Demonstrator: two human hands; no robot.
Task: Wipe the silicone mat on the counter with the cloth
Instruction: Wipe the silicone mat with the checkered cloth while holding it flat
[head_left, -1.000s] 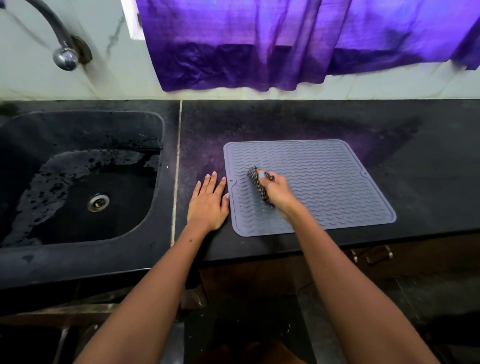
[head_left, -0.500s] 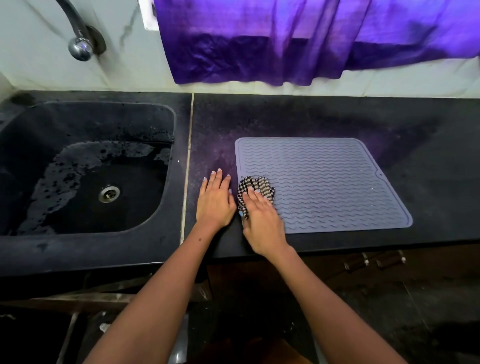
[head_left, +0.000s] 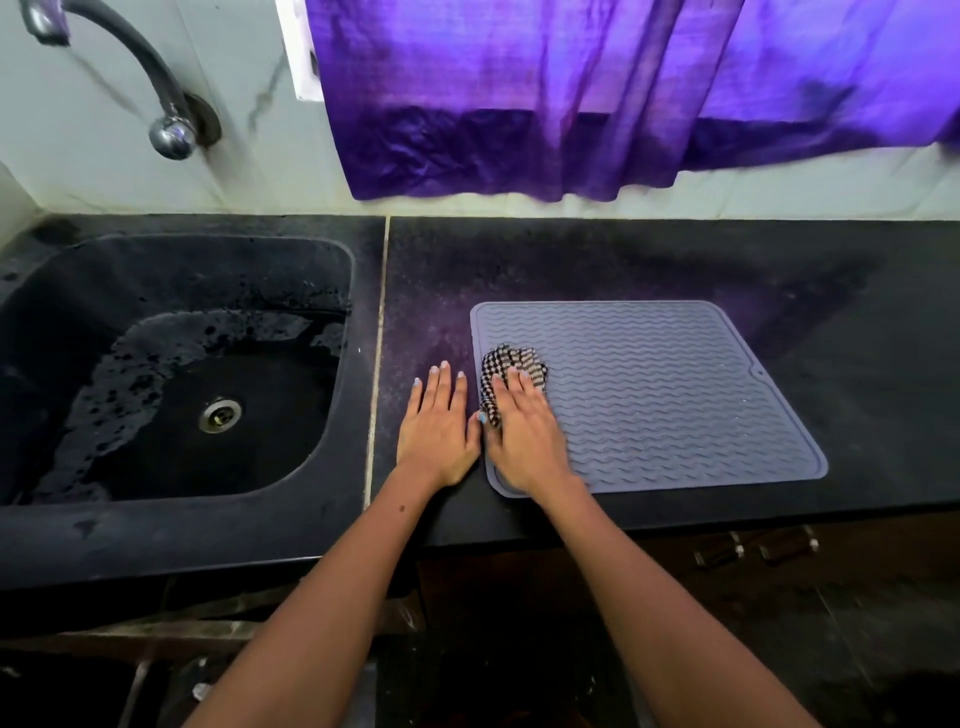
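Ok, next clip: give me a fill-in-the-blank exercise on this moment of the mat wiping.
1. The right hand presses the checked cloth onto the ____ part of the silicone mat.
2. The left hand lies flat on the ____, beside the mat.
3. The sink lies to the ____ of both hands.

Missing words: left; counter; left

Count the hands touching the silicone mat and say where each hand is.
1. The right hand lies on the silicone mat's left side, pressing the checked cloth. The left hand rests flat on the black counter beside the mat's left edge; any contact there is unclear.
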